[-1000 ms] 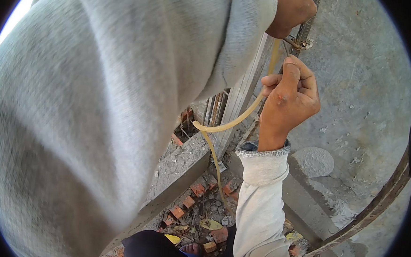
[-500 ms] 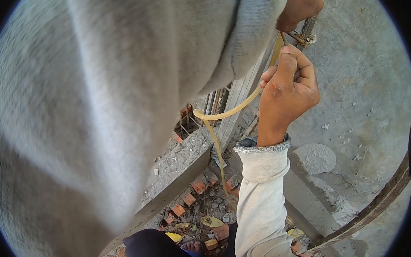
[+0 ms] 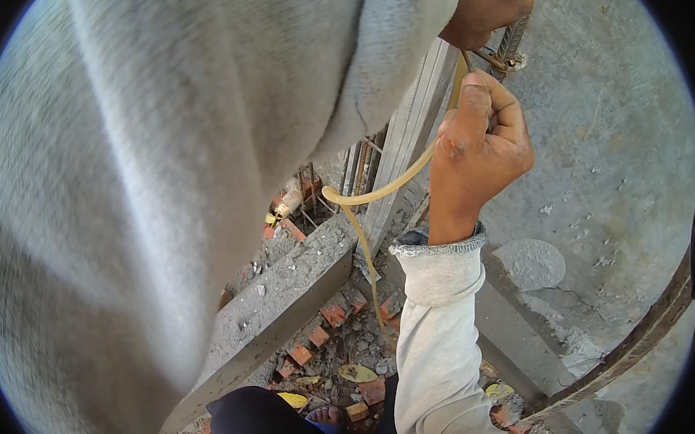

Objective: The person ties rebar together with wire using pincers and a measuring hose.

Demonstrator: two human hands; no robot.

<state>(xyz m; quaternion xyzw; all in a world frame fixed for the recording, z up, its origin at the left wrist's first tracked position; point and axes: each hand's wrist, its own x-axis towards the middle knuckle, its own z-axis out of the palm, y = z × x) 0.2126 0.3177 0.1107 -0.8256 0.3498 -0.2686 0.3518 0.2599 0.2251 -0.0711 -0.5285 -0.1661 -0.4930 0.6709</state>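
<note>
My left hand (image 3: 491,17), at the top edge, is closed beside the upright rebar; what its fingers hold is hidden. Below it my right hand (image 3: 483,150) is closed in a pinch, thumb against forefinger, on a thin dark wire (image 3: 468,61) that runs up toward the left hand. A yellowish, see-through hose (image 3: 381,193) passes behind the right hand's fingers, bends in a loop to the left and hangs down to the rubble. Next to the hose stands a grey metal post (image 3: 403,149). My grey left sleeve (image 3: 167,166) covers much of the left side.
A ribbed steel bar (image 3: 514,38) stands by the hands, with more rods (image 3: 358,166) behind the post. A concrete beam (image 3: 279,292) crosses below. Broken bricks (image 3: 334,313) and leaves lie around my foot (image 3: 324,416). At right are a concrete floor (image 3: 606,153) and a curved brown strip (image 3: 633,354).
Both hands have shifted slightly left in view. My left sleeve has moved left too, showing more of the beam and bricks. The right hand keeps its pinch.
</note>
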